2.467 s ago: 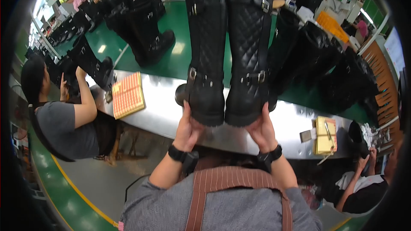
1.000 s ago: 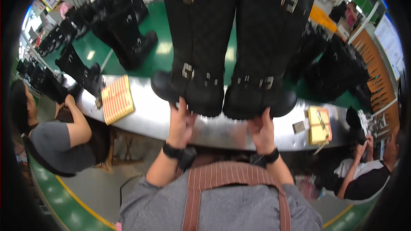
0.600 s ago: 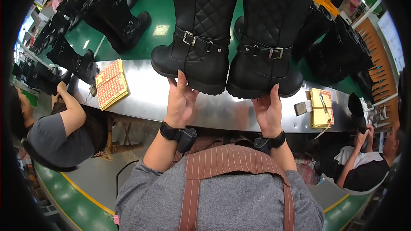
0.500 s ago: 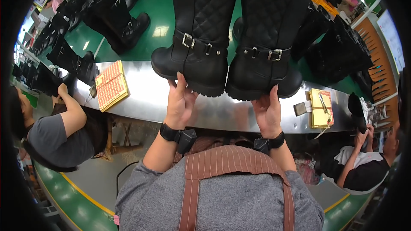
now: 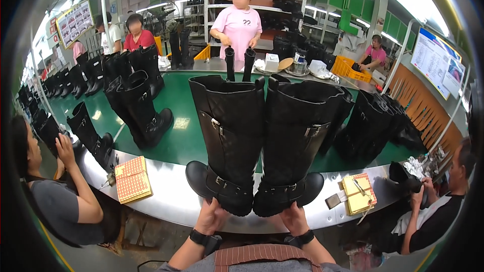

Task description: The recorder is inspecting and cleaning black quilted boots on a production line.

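Observation:
Two tall black boots with quilted shafts and silver buckles stand side by side in front of me, heels together and toes pointing outward. My left hand [image 5: 212, 216] grips the left boot [image 5: 222, 141] low at its sole, thumb up against the side. The right boot [image 5: 292, 141] is held the same way by my right hand [image 5: 293, 217], its fingers hidden beneath the sole. Both boots are upright over the metal edge of the bench [image 5: 174, 199]; whether their soles touch it I cannot tell.
Stacks of yellow-and-red patterned card lie left [image 5: 133, 179] and right [image 5: 359, 194] on the metal edge. More black boots stand on the green belt [image 5: 176, 100] at left [image 5: 138, 106] and right [image 5: 370, 121]. Co-workers sit close on both sides; a person in pink [image 5: 237, 22] stands across.
The view has tilted up, so the boot tops and the far side of the room now show. Both hands still hold the boots, which appear lower in the picture.

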Tool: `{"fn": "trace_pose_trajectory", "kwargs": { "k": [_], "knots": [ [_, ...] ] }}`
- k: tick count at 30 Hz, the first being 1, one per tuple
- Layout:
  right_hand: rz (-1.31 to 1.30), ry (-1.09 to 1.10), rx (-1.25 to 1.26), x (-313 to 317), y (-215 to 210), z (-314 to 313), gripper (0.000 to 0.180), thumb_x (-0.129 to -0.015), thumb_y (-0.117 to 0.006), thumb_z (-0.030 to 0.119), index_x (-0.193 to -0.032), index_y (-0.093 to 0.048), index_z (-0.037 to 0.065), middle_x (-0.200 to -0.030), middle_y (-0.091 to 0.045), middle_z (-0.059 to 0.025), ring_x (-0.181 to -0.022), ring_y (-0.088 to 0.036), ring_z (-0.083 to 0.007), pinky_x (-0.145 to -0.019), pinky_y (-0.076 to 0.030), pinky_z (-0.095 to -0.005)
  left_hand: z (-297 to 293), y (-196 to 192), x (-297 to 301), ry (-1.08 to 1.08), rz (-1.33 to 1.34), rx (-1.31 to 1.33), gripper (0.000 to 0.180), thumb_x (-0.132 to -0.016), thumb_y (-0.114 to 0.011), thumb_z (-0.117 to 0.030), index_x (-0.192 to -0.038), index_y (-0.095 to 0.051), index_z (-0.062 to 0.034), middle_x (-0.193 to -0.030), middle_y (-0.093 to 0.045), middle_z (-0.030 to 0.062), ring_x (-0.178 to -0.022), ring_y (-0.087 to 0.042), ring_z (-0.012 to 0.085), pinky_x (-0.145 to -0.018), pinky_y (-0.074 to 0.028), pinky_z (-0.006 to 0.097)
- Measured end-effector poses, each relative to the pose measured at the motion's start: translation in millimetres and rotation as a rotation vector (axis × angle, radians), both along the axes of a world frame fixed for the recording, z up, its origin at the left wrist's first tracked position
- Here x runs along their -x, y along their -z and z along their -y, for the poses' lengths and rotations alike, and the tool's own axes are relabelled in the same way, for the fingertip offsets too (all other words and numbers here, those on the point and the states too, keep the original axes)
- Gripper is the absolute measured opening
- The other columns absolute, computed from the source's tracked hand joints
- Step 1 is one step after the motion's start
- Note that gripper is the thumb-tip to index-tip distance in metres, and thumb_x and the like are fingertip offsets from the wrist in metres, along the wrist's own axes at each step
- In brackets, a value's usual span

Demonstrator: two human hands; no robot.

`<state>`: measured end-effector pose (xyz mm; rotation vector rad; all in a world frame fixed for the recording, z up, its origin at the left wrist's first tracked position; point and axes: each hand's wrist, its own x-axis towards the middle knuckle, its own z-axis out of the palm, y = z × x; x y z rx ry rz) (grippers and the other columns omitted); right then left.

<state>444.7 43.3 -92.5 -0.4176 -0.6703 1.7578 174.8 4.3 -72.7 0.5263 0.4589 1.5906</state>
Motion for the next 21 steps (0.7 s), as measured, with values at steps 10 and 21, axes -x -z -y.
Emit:
{"fn": "trace_pose_trajectory", "kwargs": {
  "k": [10,21],
  "knots": [
    [0.05,0.026,0.049,-5.5,6.0,6.6,0.062,-0.092,-0.066,0.038,-0.144,-0.045,0.011,-0.144,-0.053,-0.0063,-0.133,-0.049,-0.0283,-0.114,-0.035,-0.0488,-5.0,20.7,-0.5,0.009,0.056,0.044,0.08,-0.09,-0.073,-0.023,-0.152,-0.023,-0.0175,-0.151,-0.04,0.0054,-0.138,-0.041,0.0282,-0.112,-0.037,0.051],
    [0.707,-0.165,-0.066,7.0,15.1,-14.8,0.108,-0.076,-0.084,0.041,-0.153,-0.02,0.002,-0.15,-0.036,-0.0182,-0.138,-0.039,-0.0283,-0.11,-0.039,-0.0445,-18.0,16.9,-14.6,0.352,0.441,-0.092,0.058,-0.102,-0.041,-0.046,-0.143,-0.047,-0.006,-0.138,-0.057,0.014,-0.123,-0.057,0.0286,-0.112,-0.04,0.044]
  ]
}}
